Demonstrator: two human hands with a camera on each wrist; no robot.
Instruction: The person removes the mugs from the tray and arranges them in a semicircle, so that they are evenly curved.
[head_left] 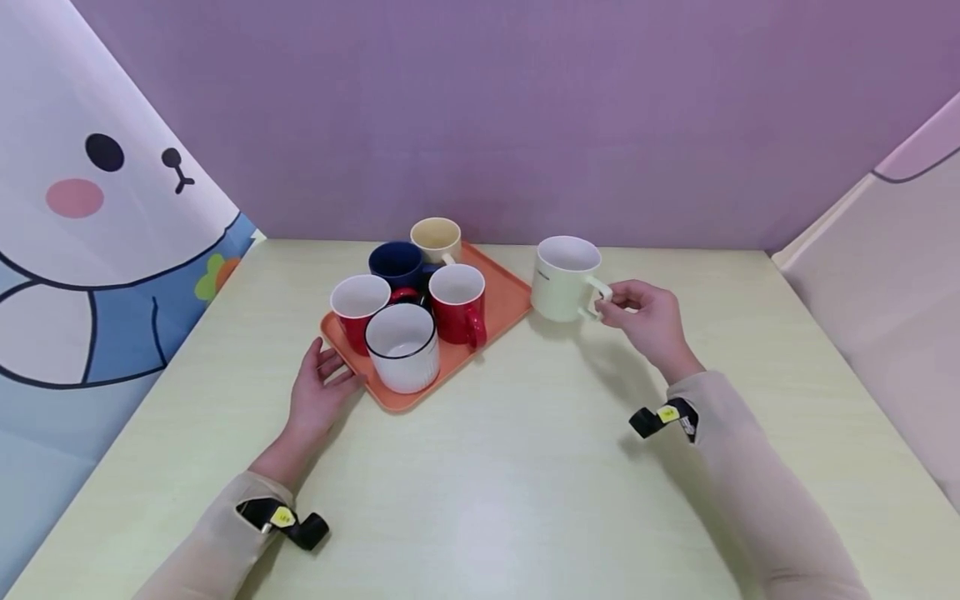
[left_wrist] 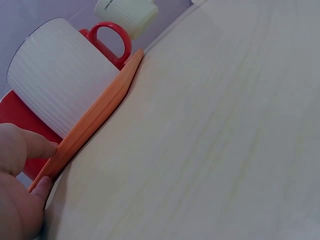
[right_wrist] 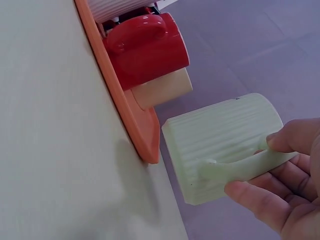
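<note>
My right hand (head_left: 647, 321) grips the handle of a pale green ribbed mug (head_left: 558, 283). The mug is held upright, off the table, just beyond the right corner of an orange tray (head_left: 506, 287). At the tray's near-left edge, my left hand (head_left: 322, 392) pinches the rim, as the left wrist view shows. On the tray stand a white mug with a dark rim (head_left: 405, 354), a red mug (head_left: 457, 308) with its handle facing me, a second red mug (head_left: 356, 304), a blue mug (head_left: 396, 262) and a cream mug (head_left: 437, 237).
The light wooden table (head_left: 480, 492) carries the tray toward its back left. A purple backdrop (head_left: 525, 117) rises behind the table's far edge. Printed cloth with a cartoon face (head_left: 97, 225) hangs on the left, and a pale cloth (head_left: 892, 250) on the right.
</note>
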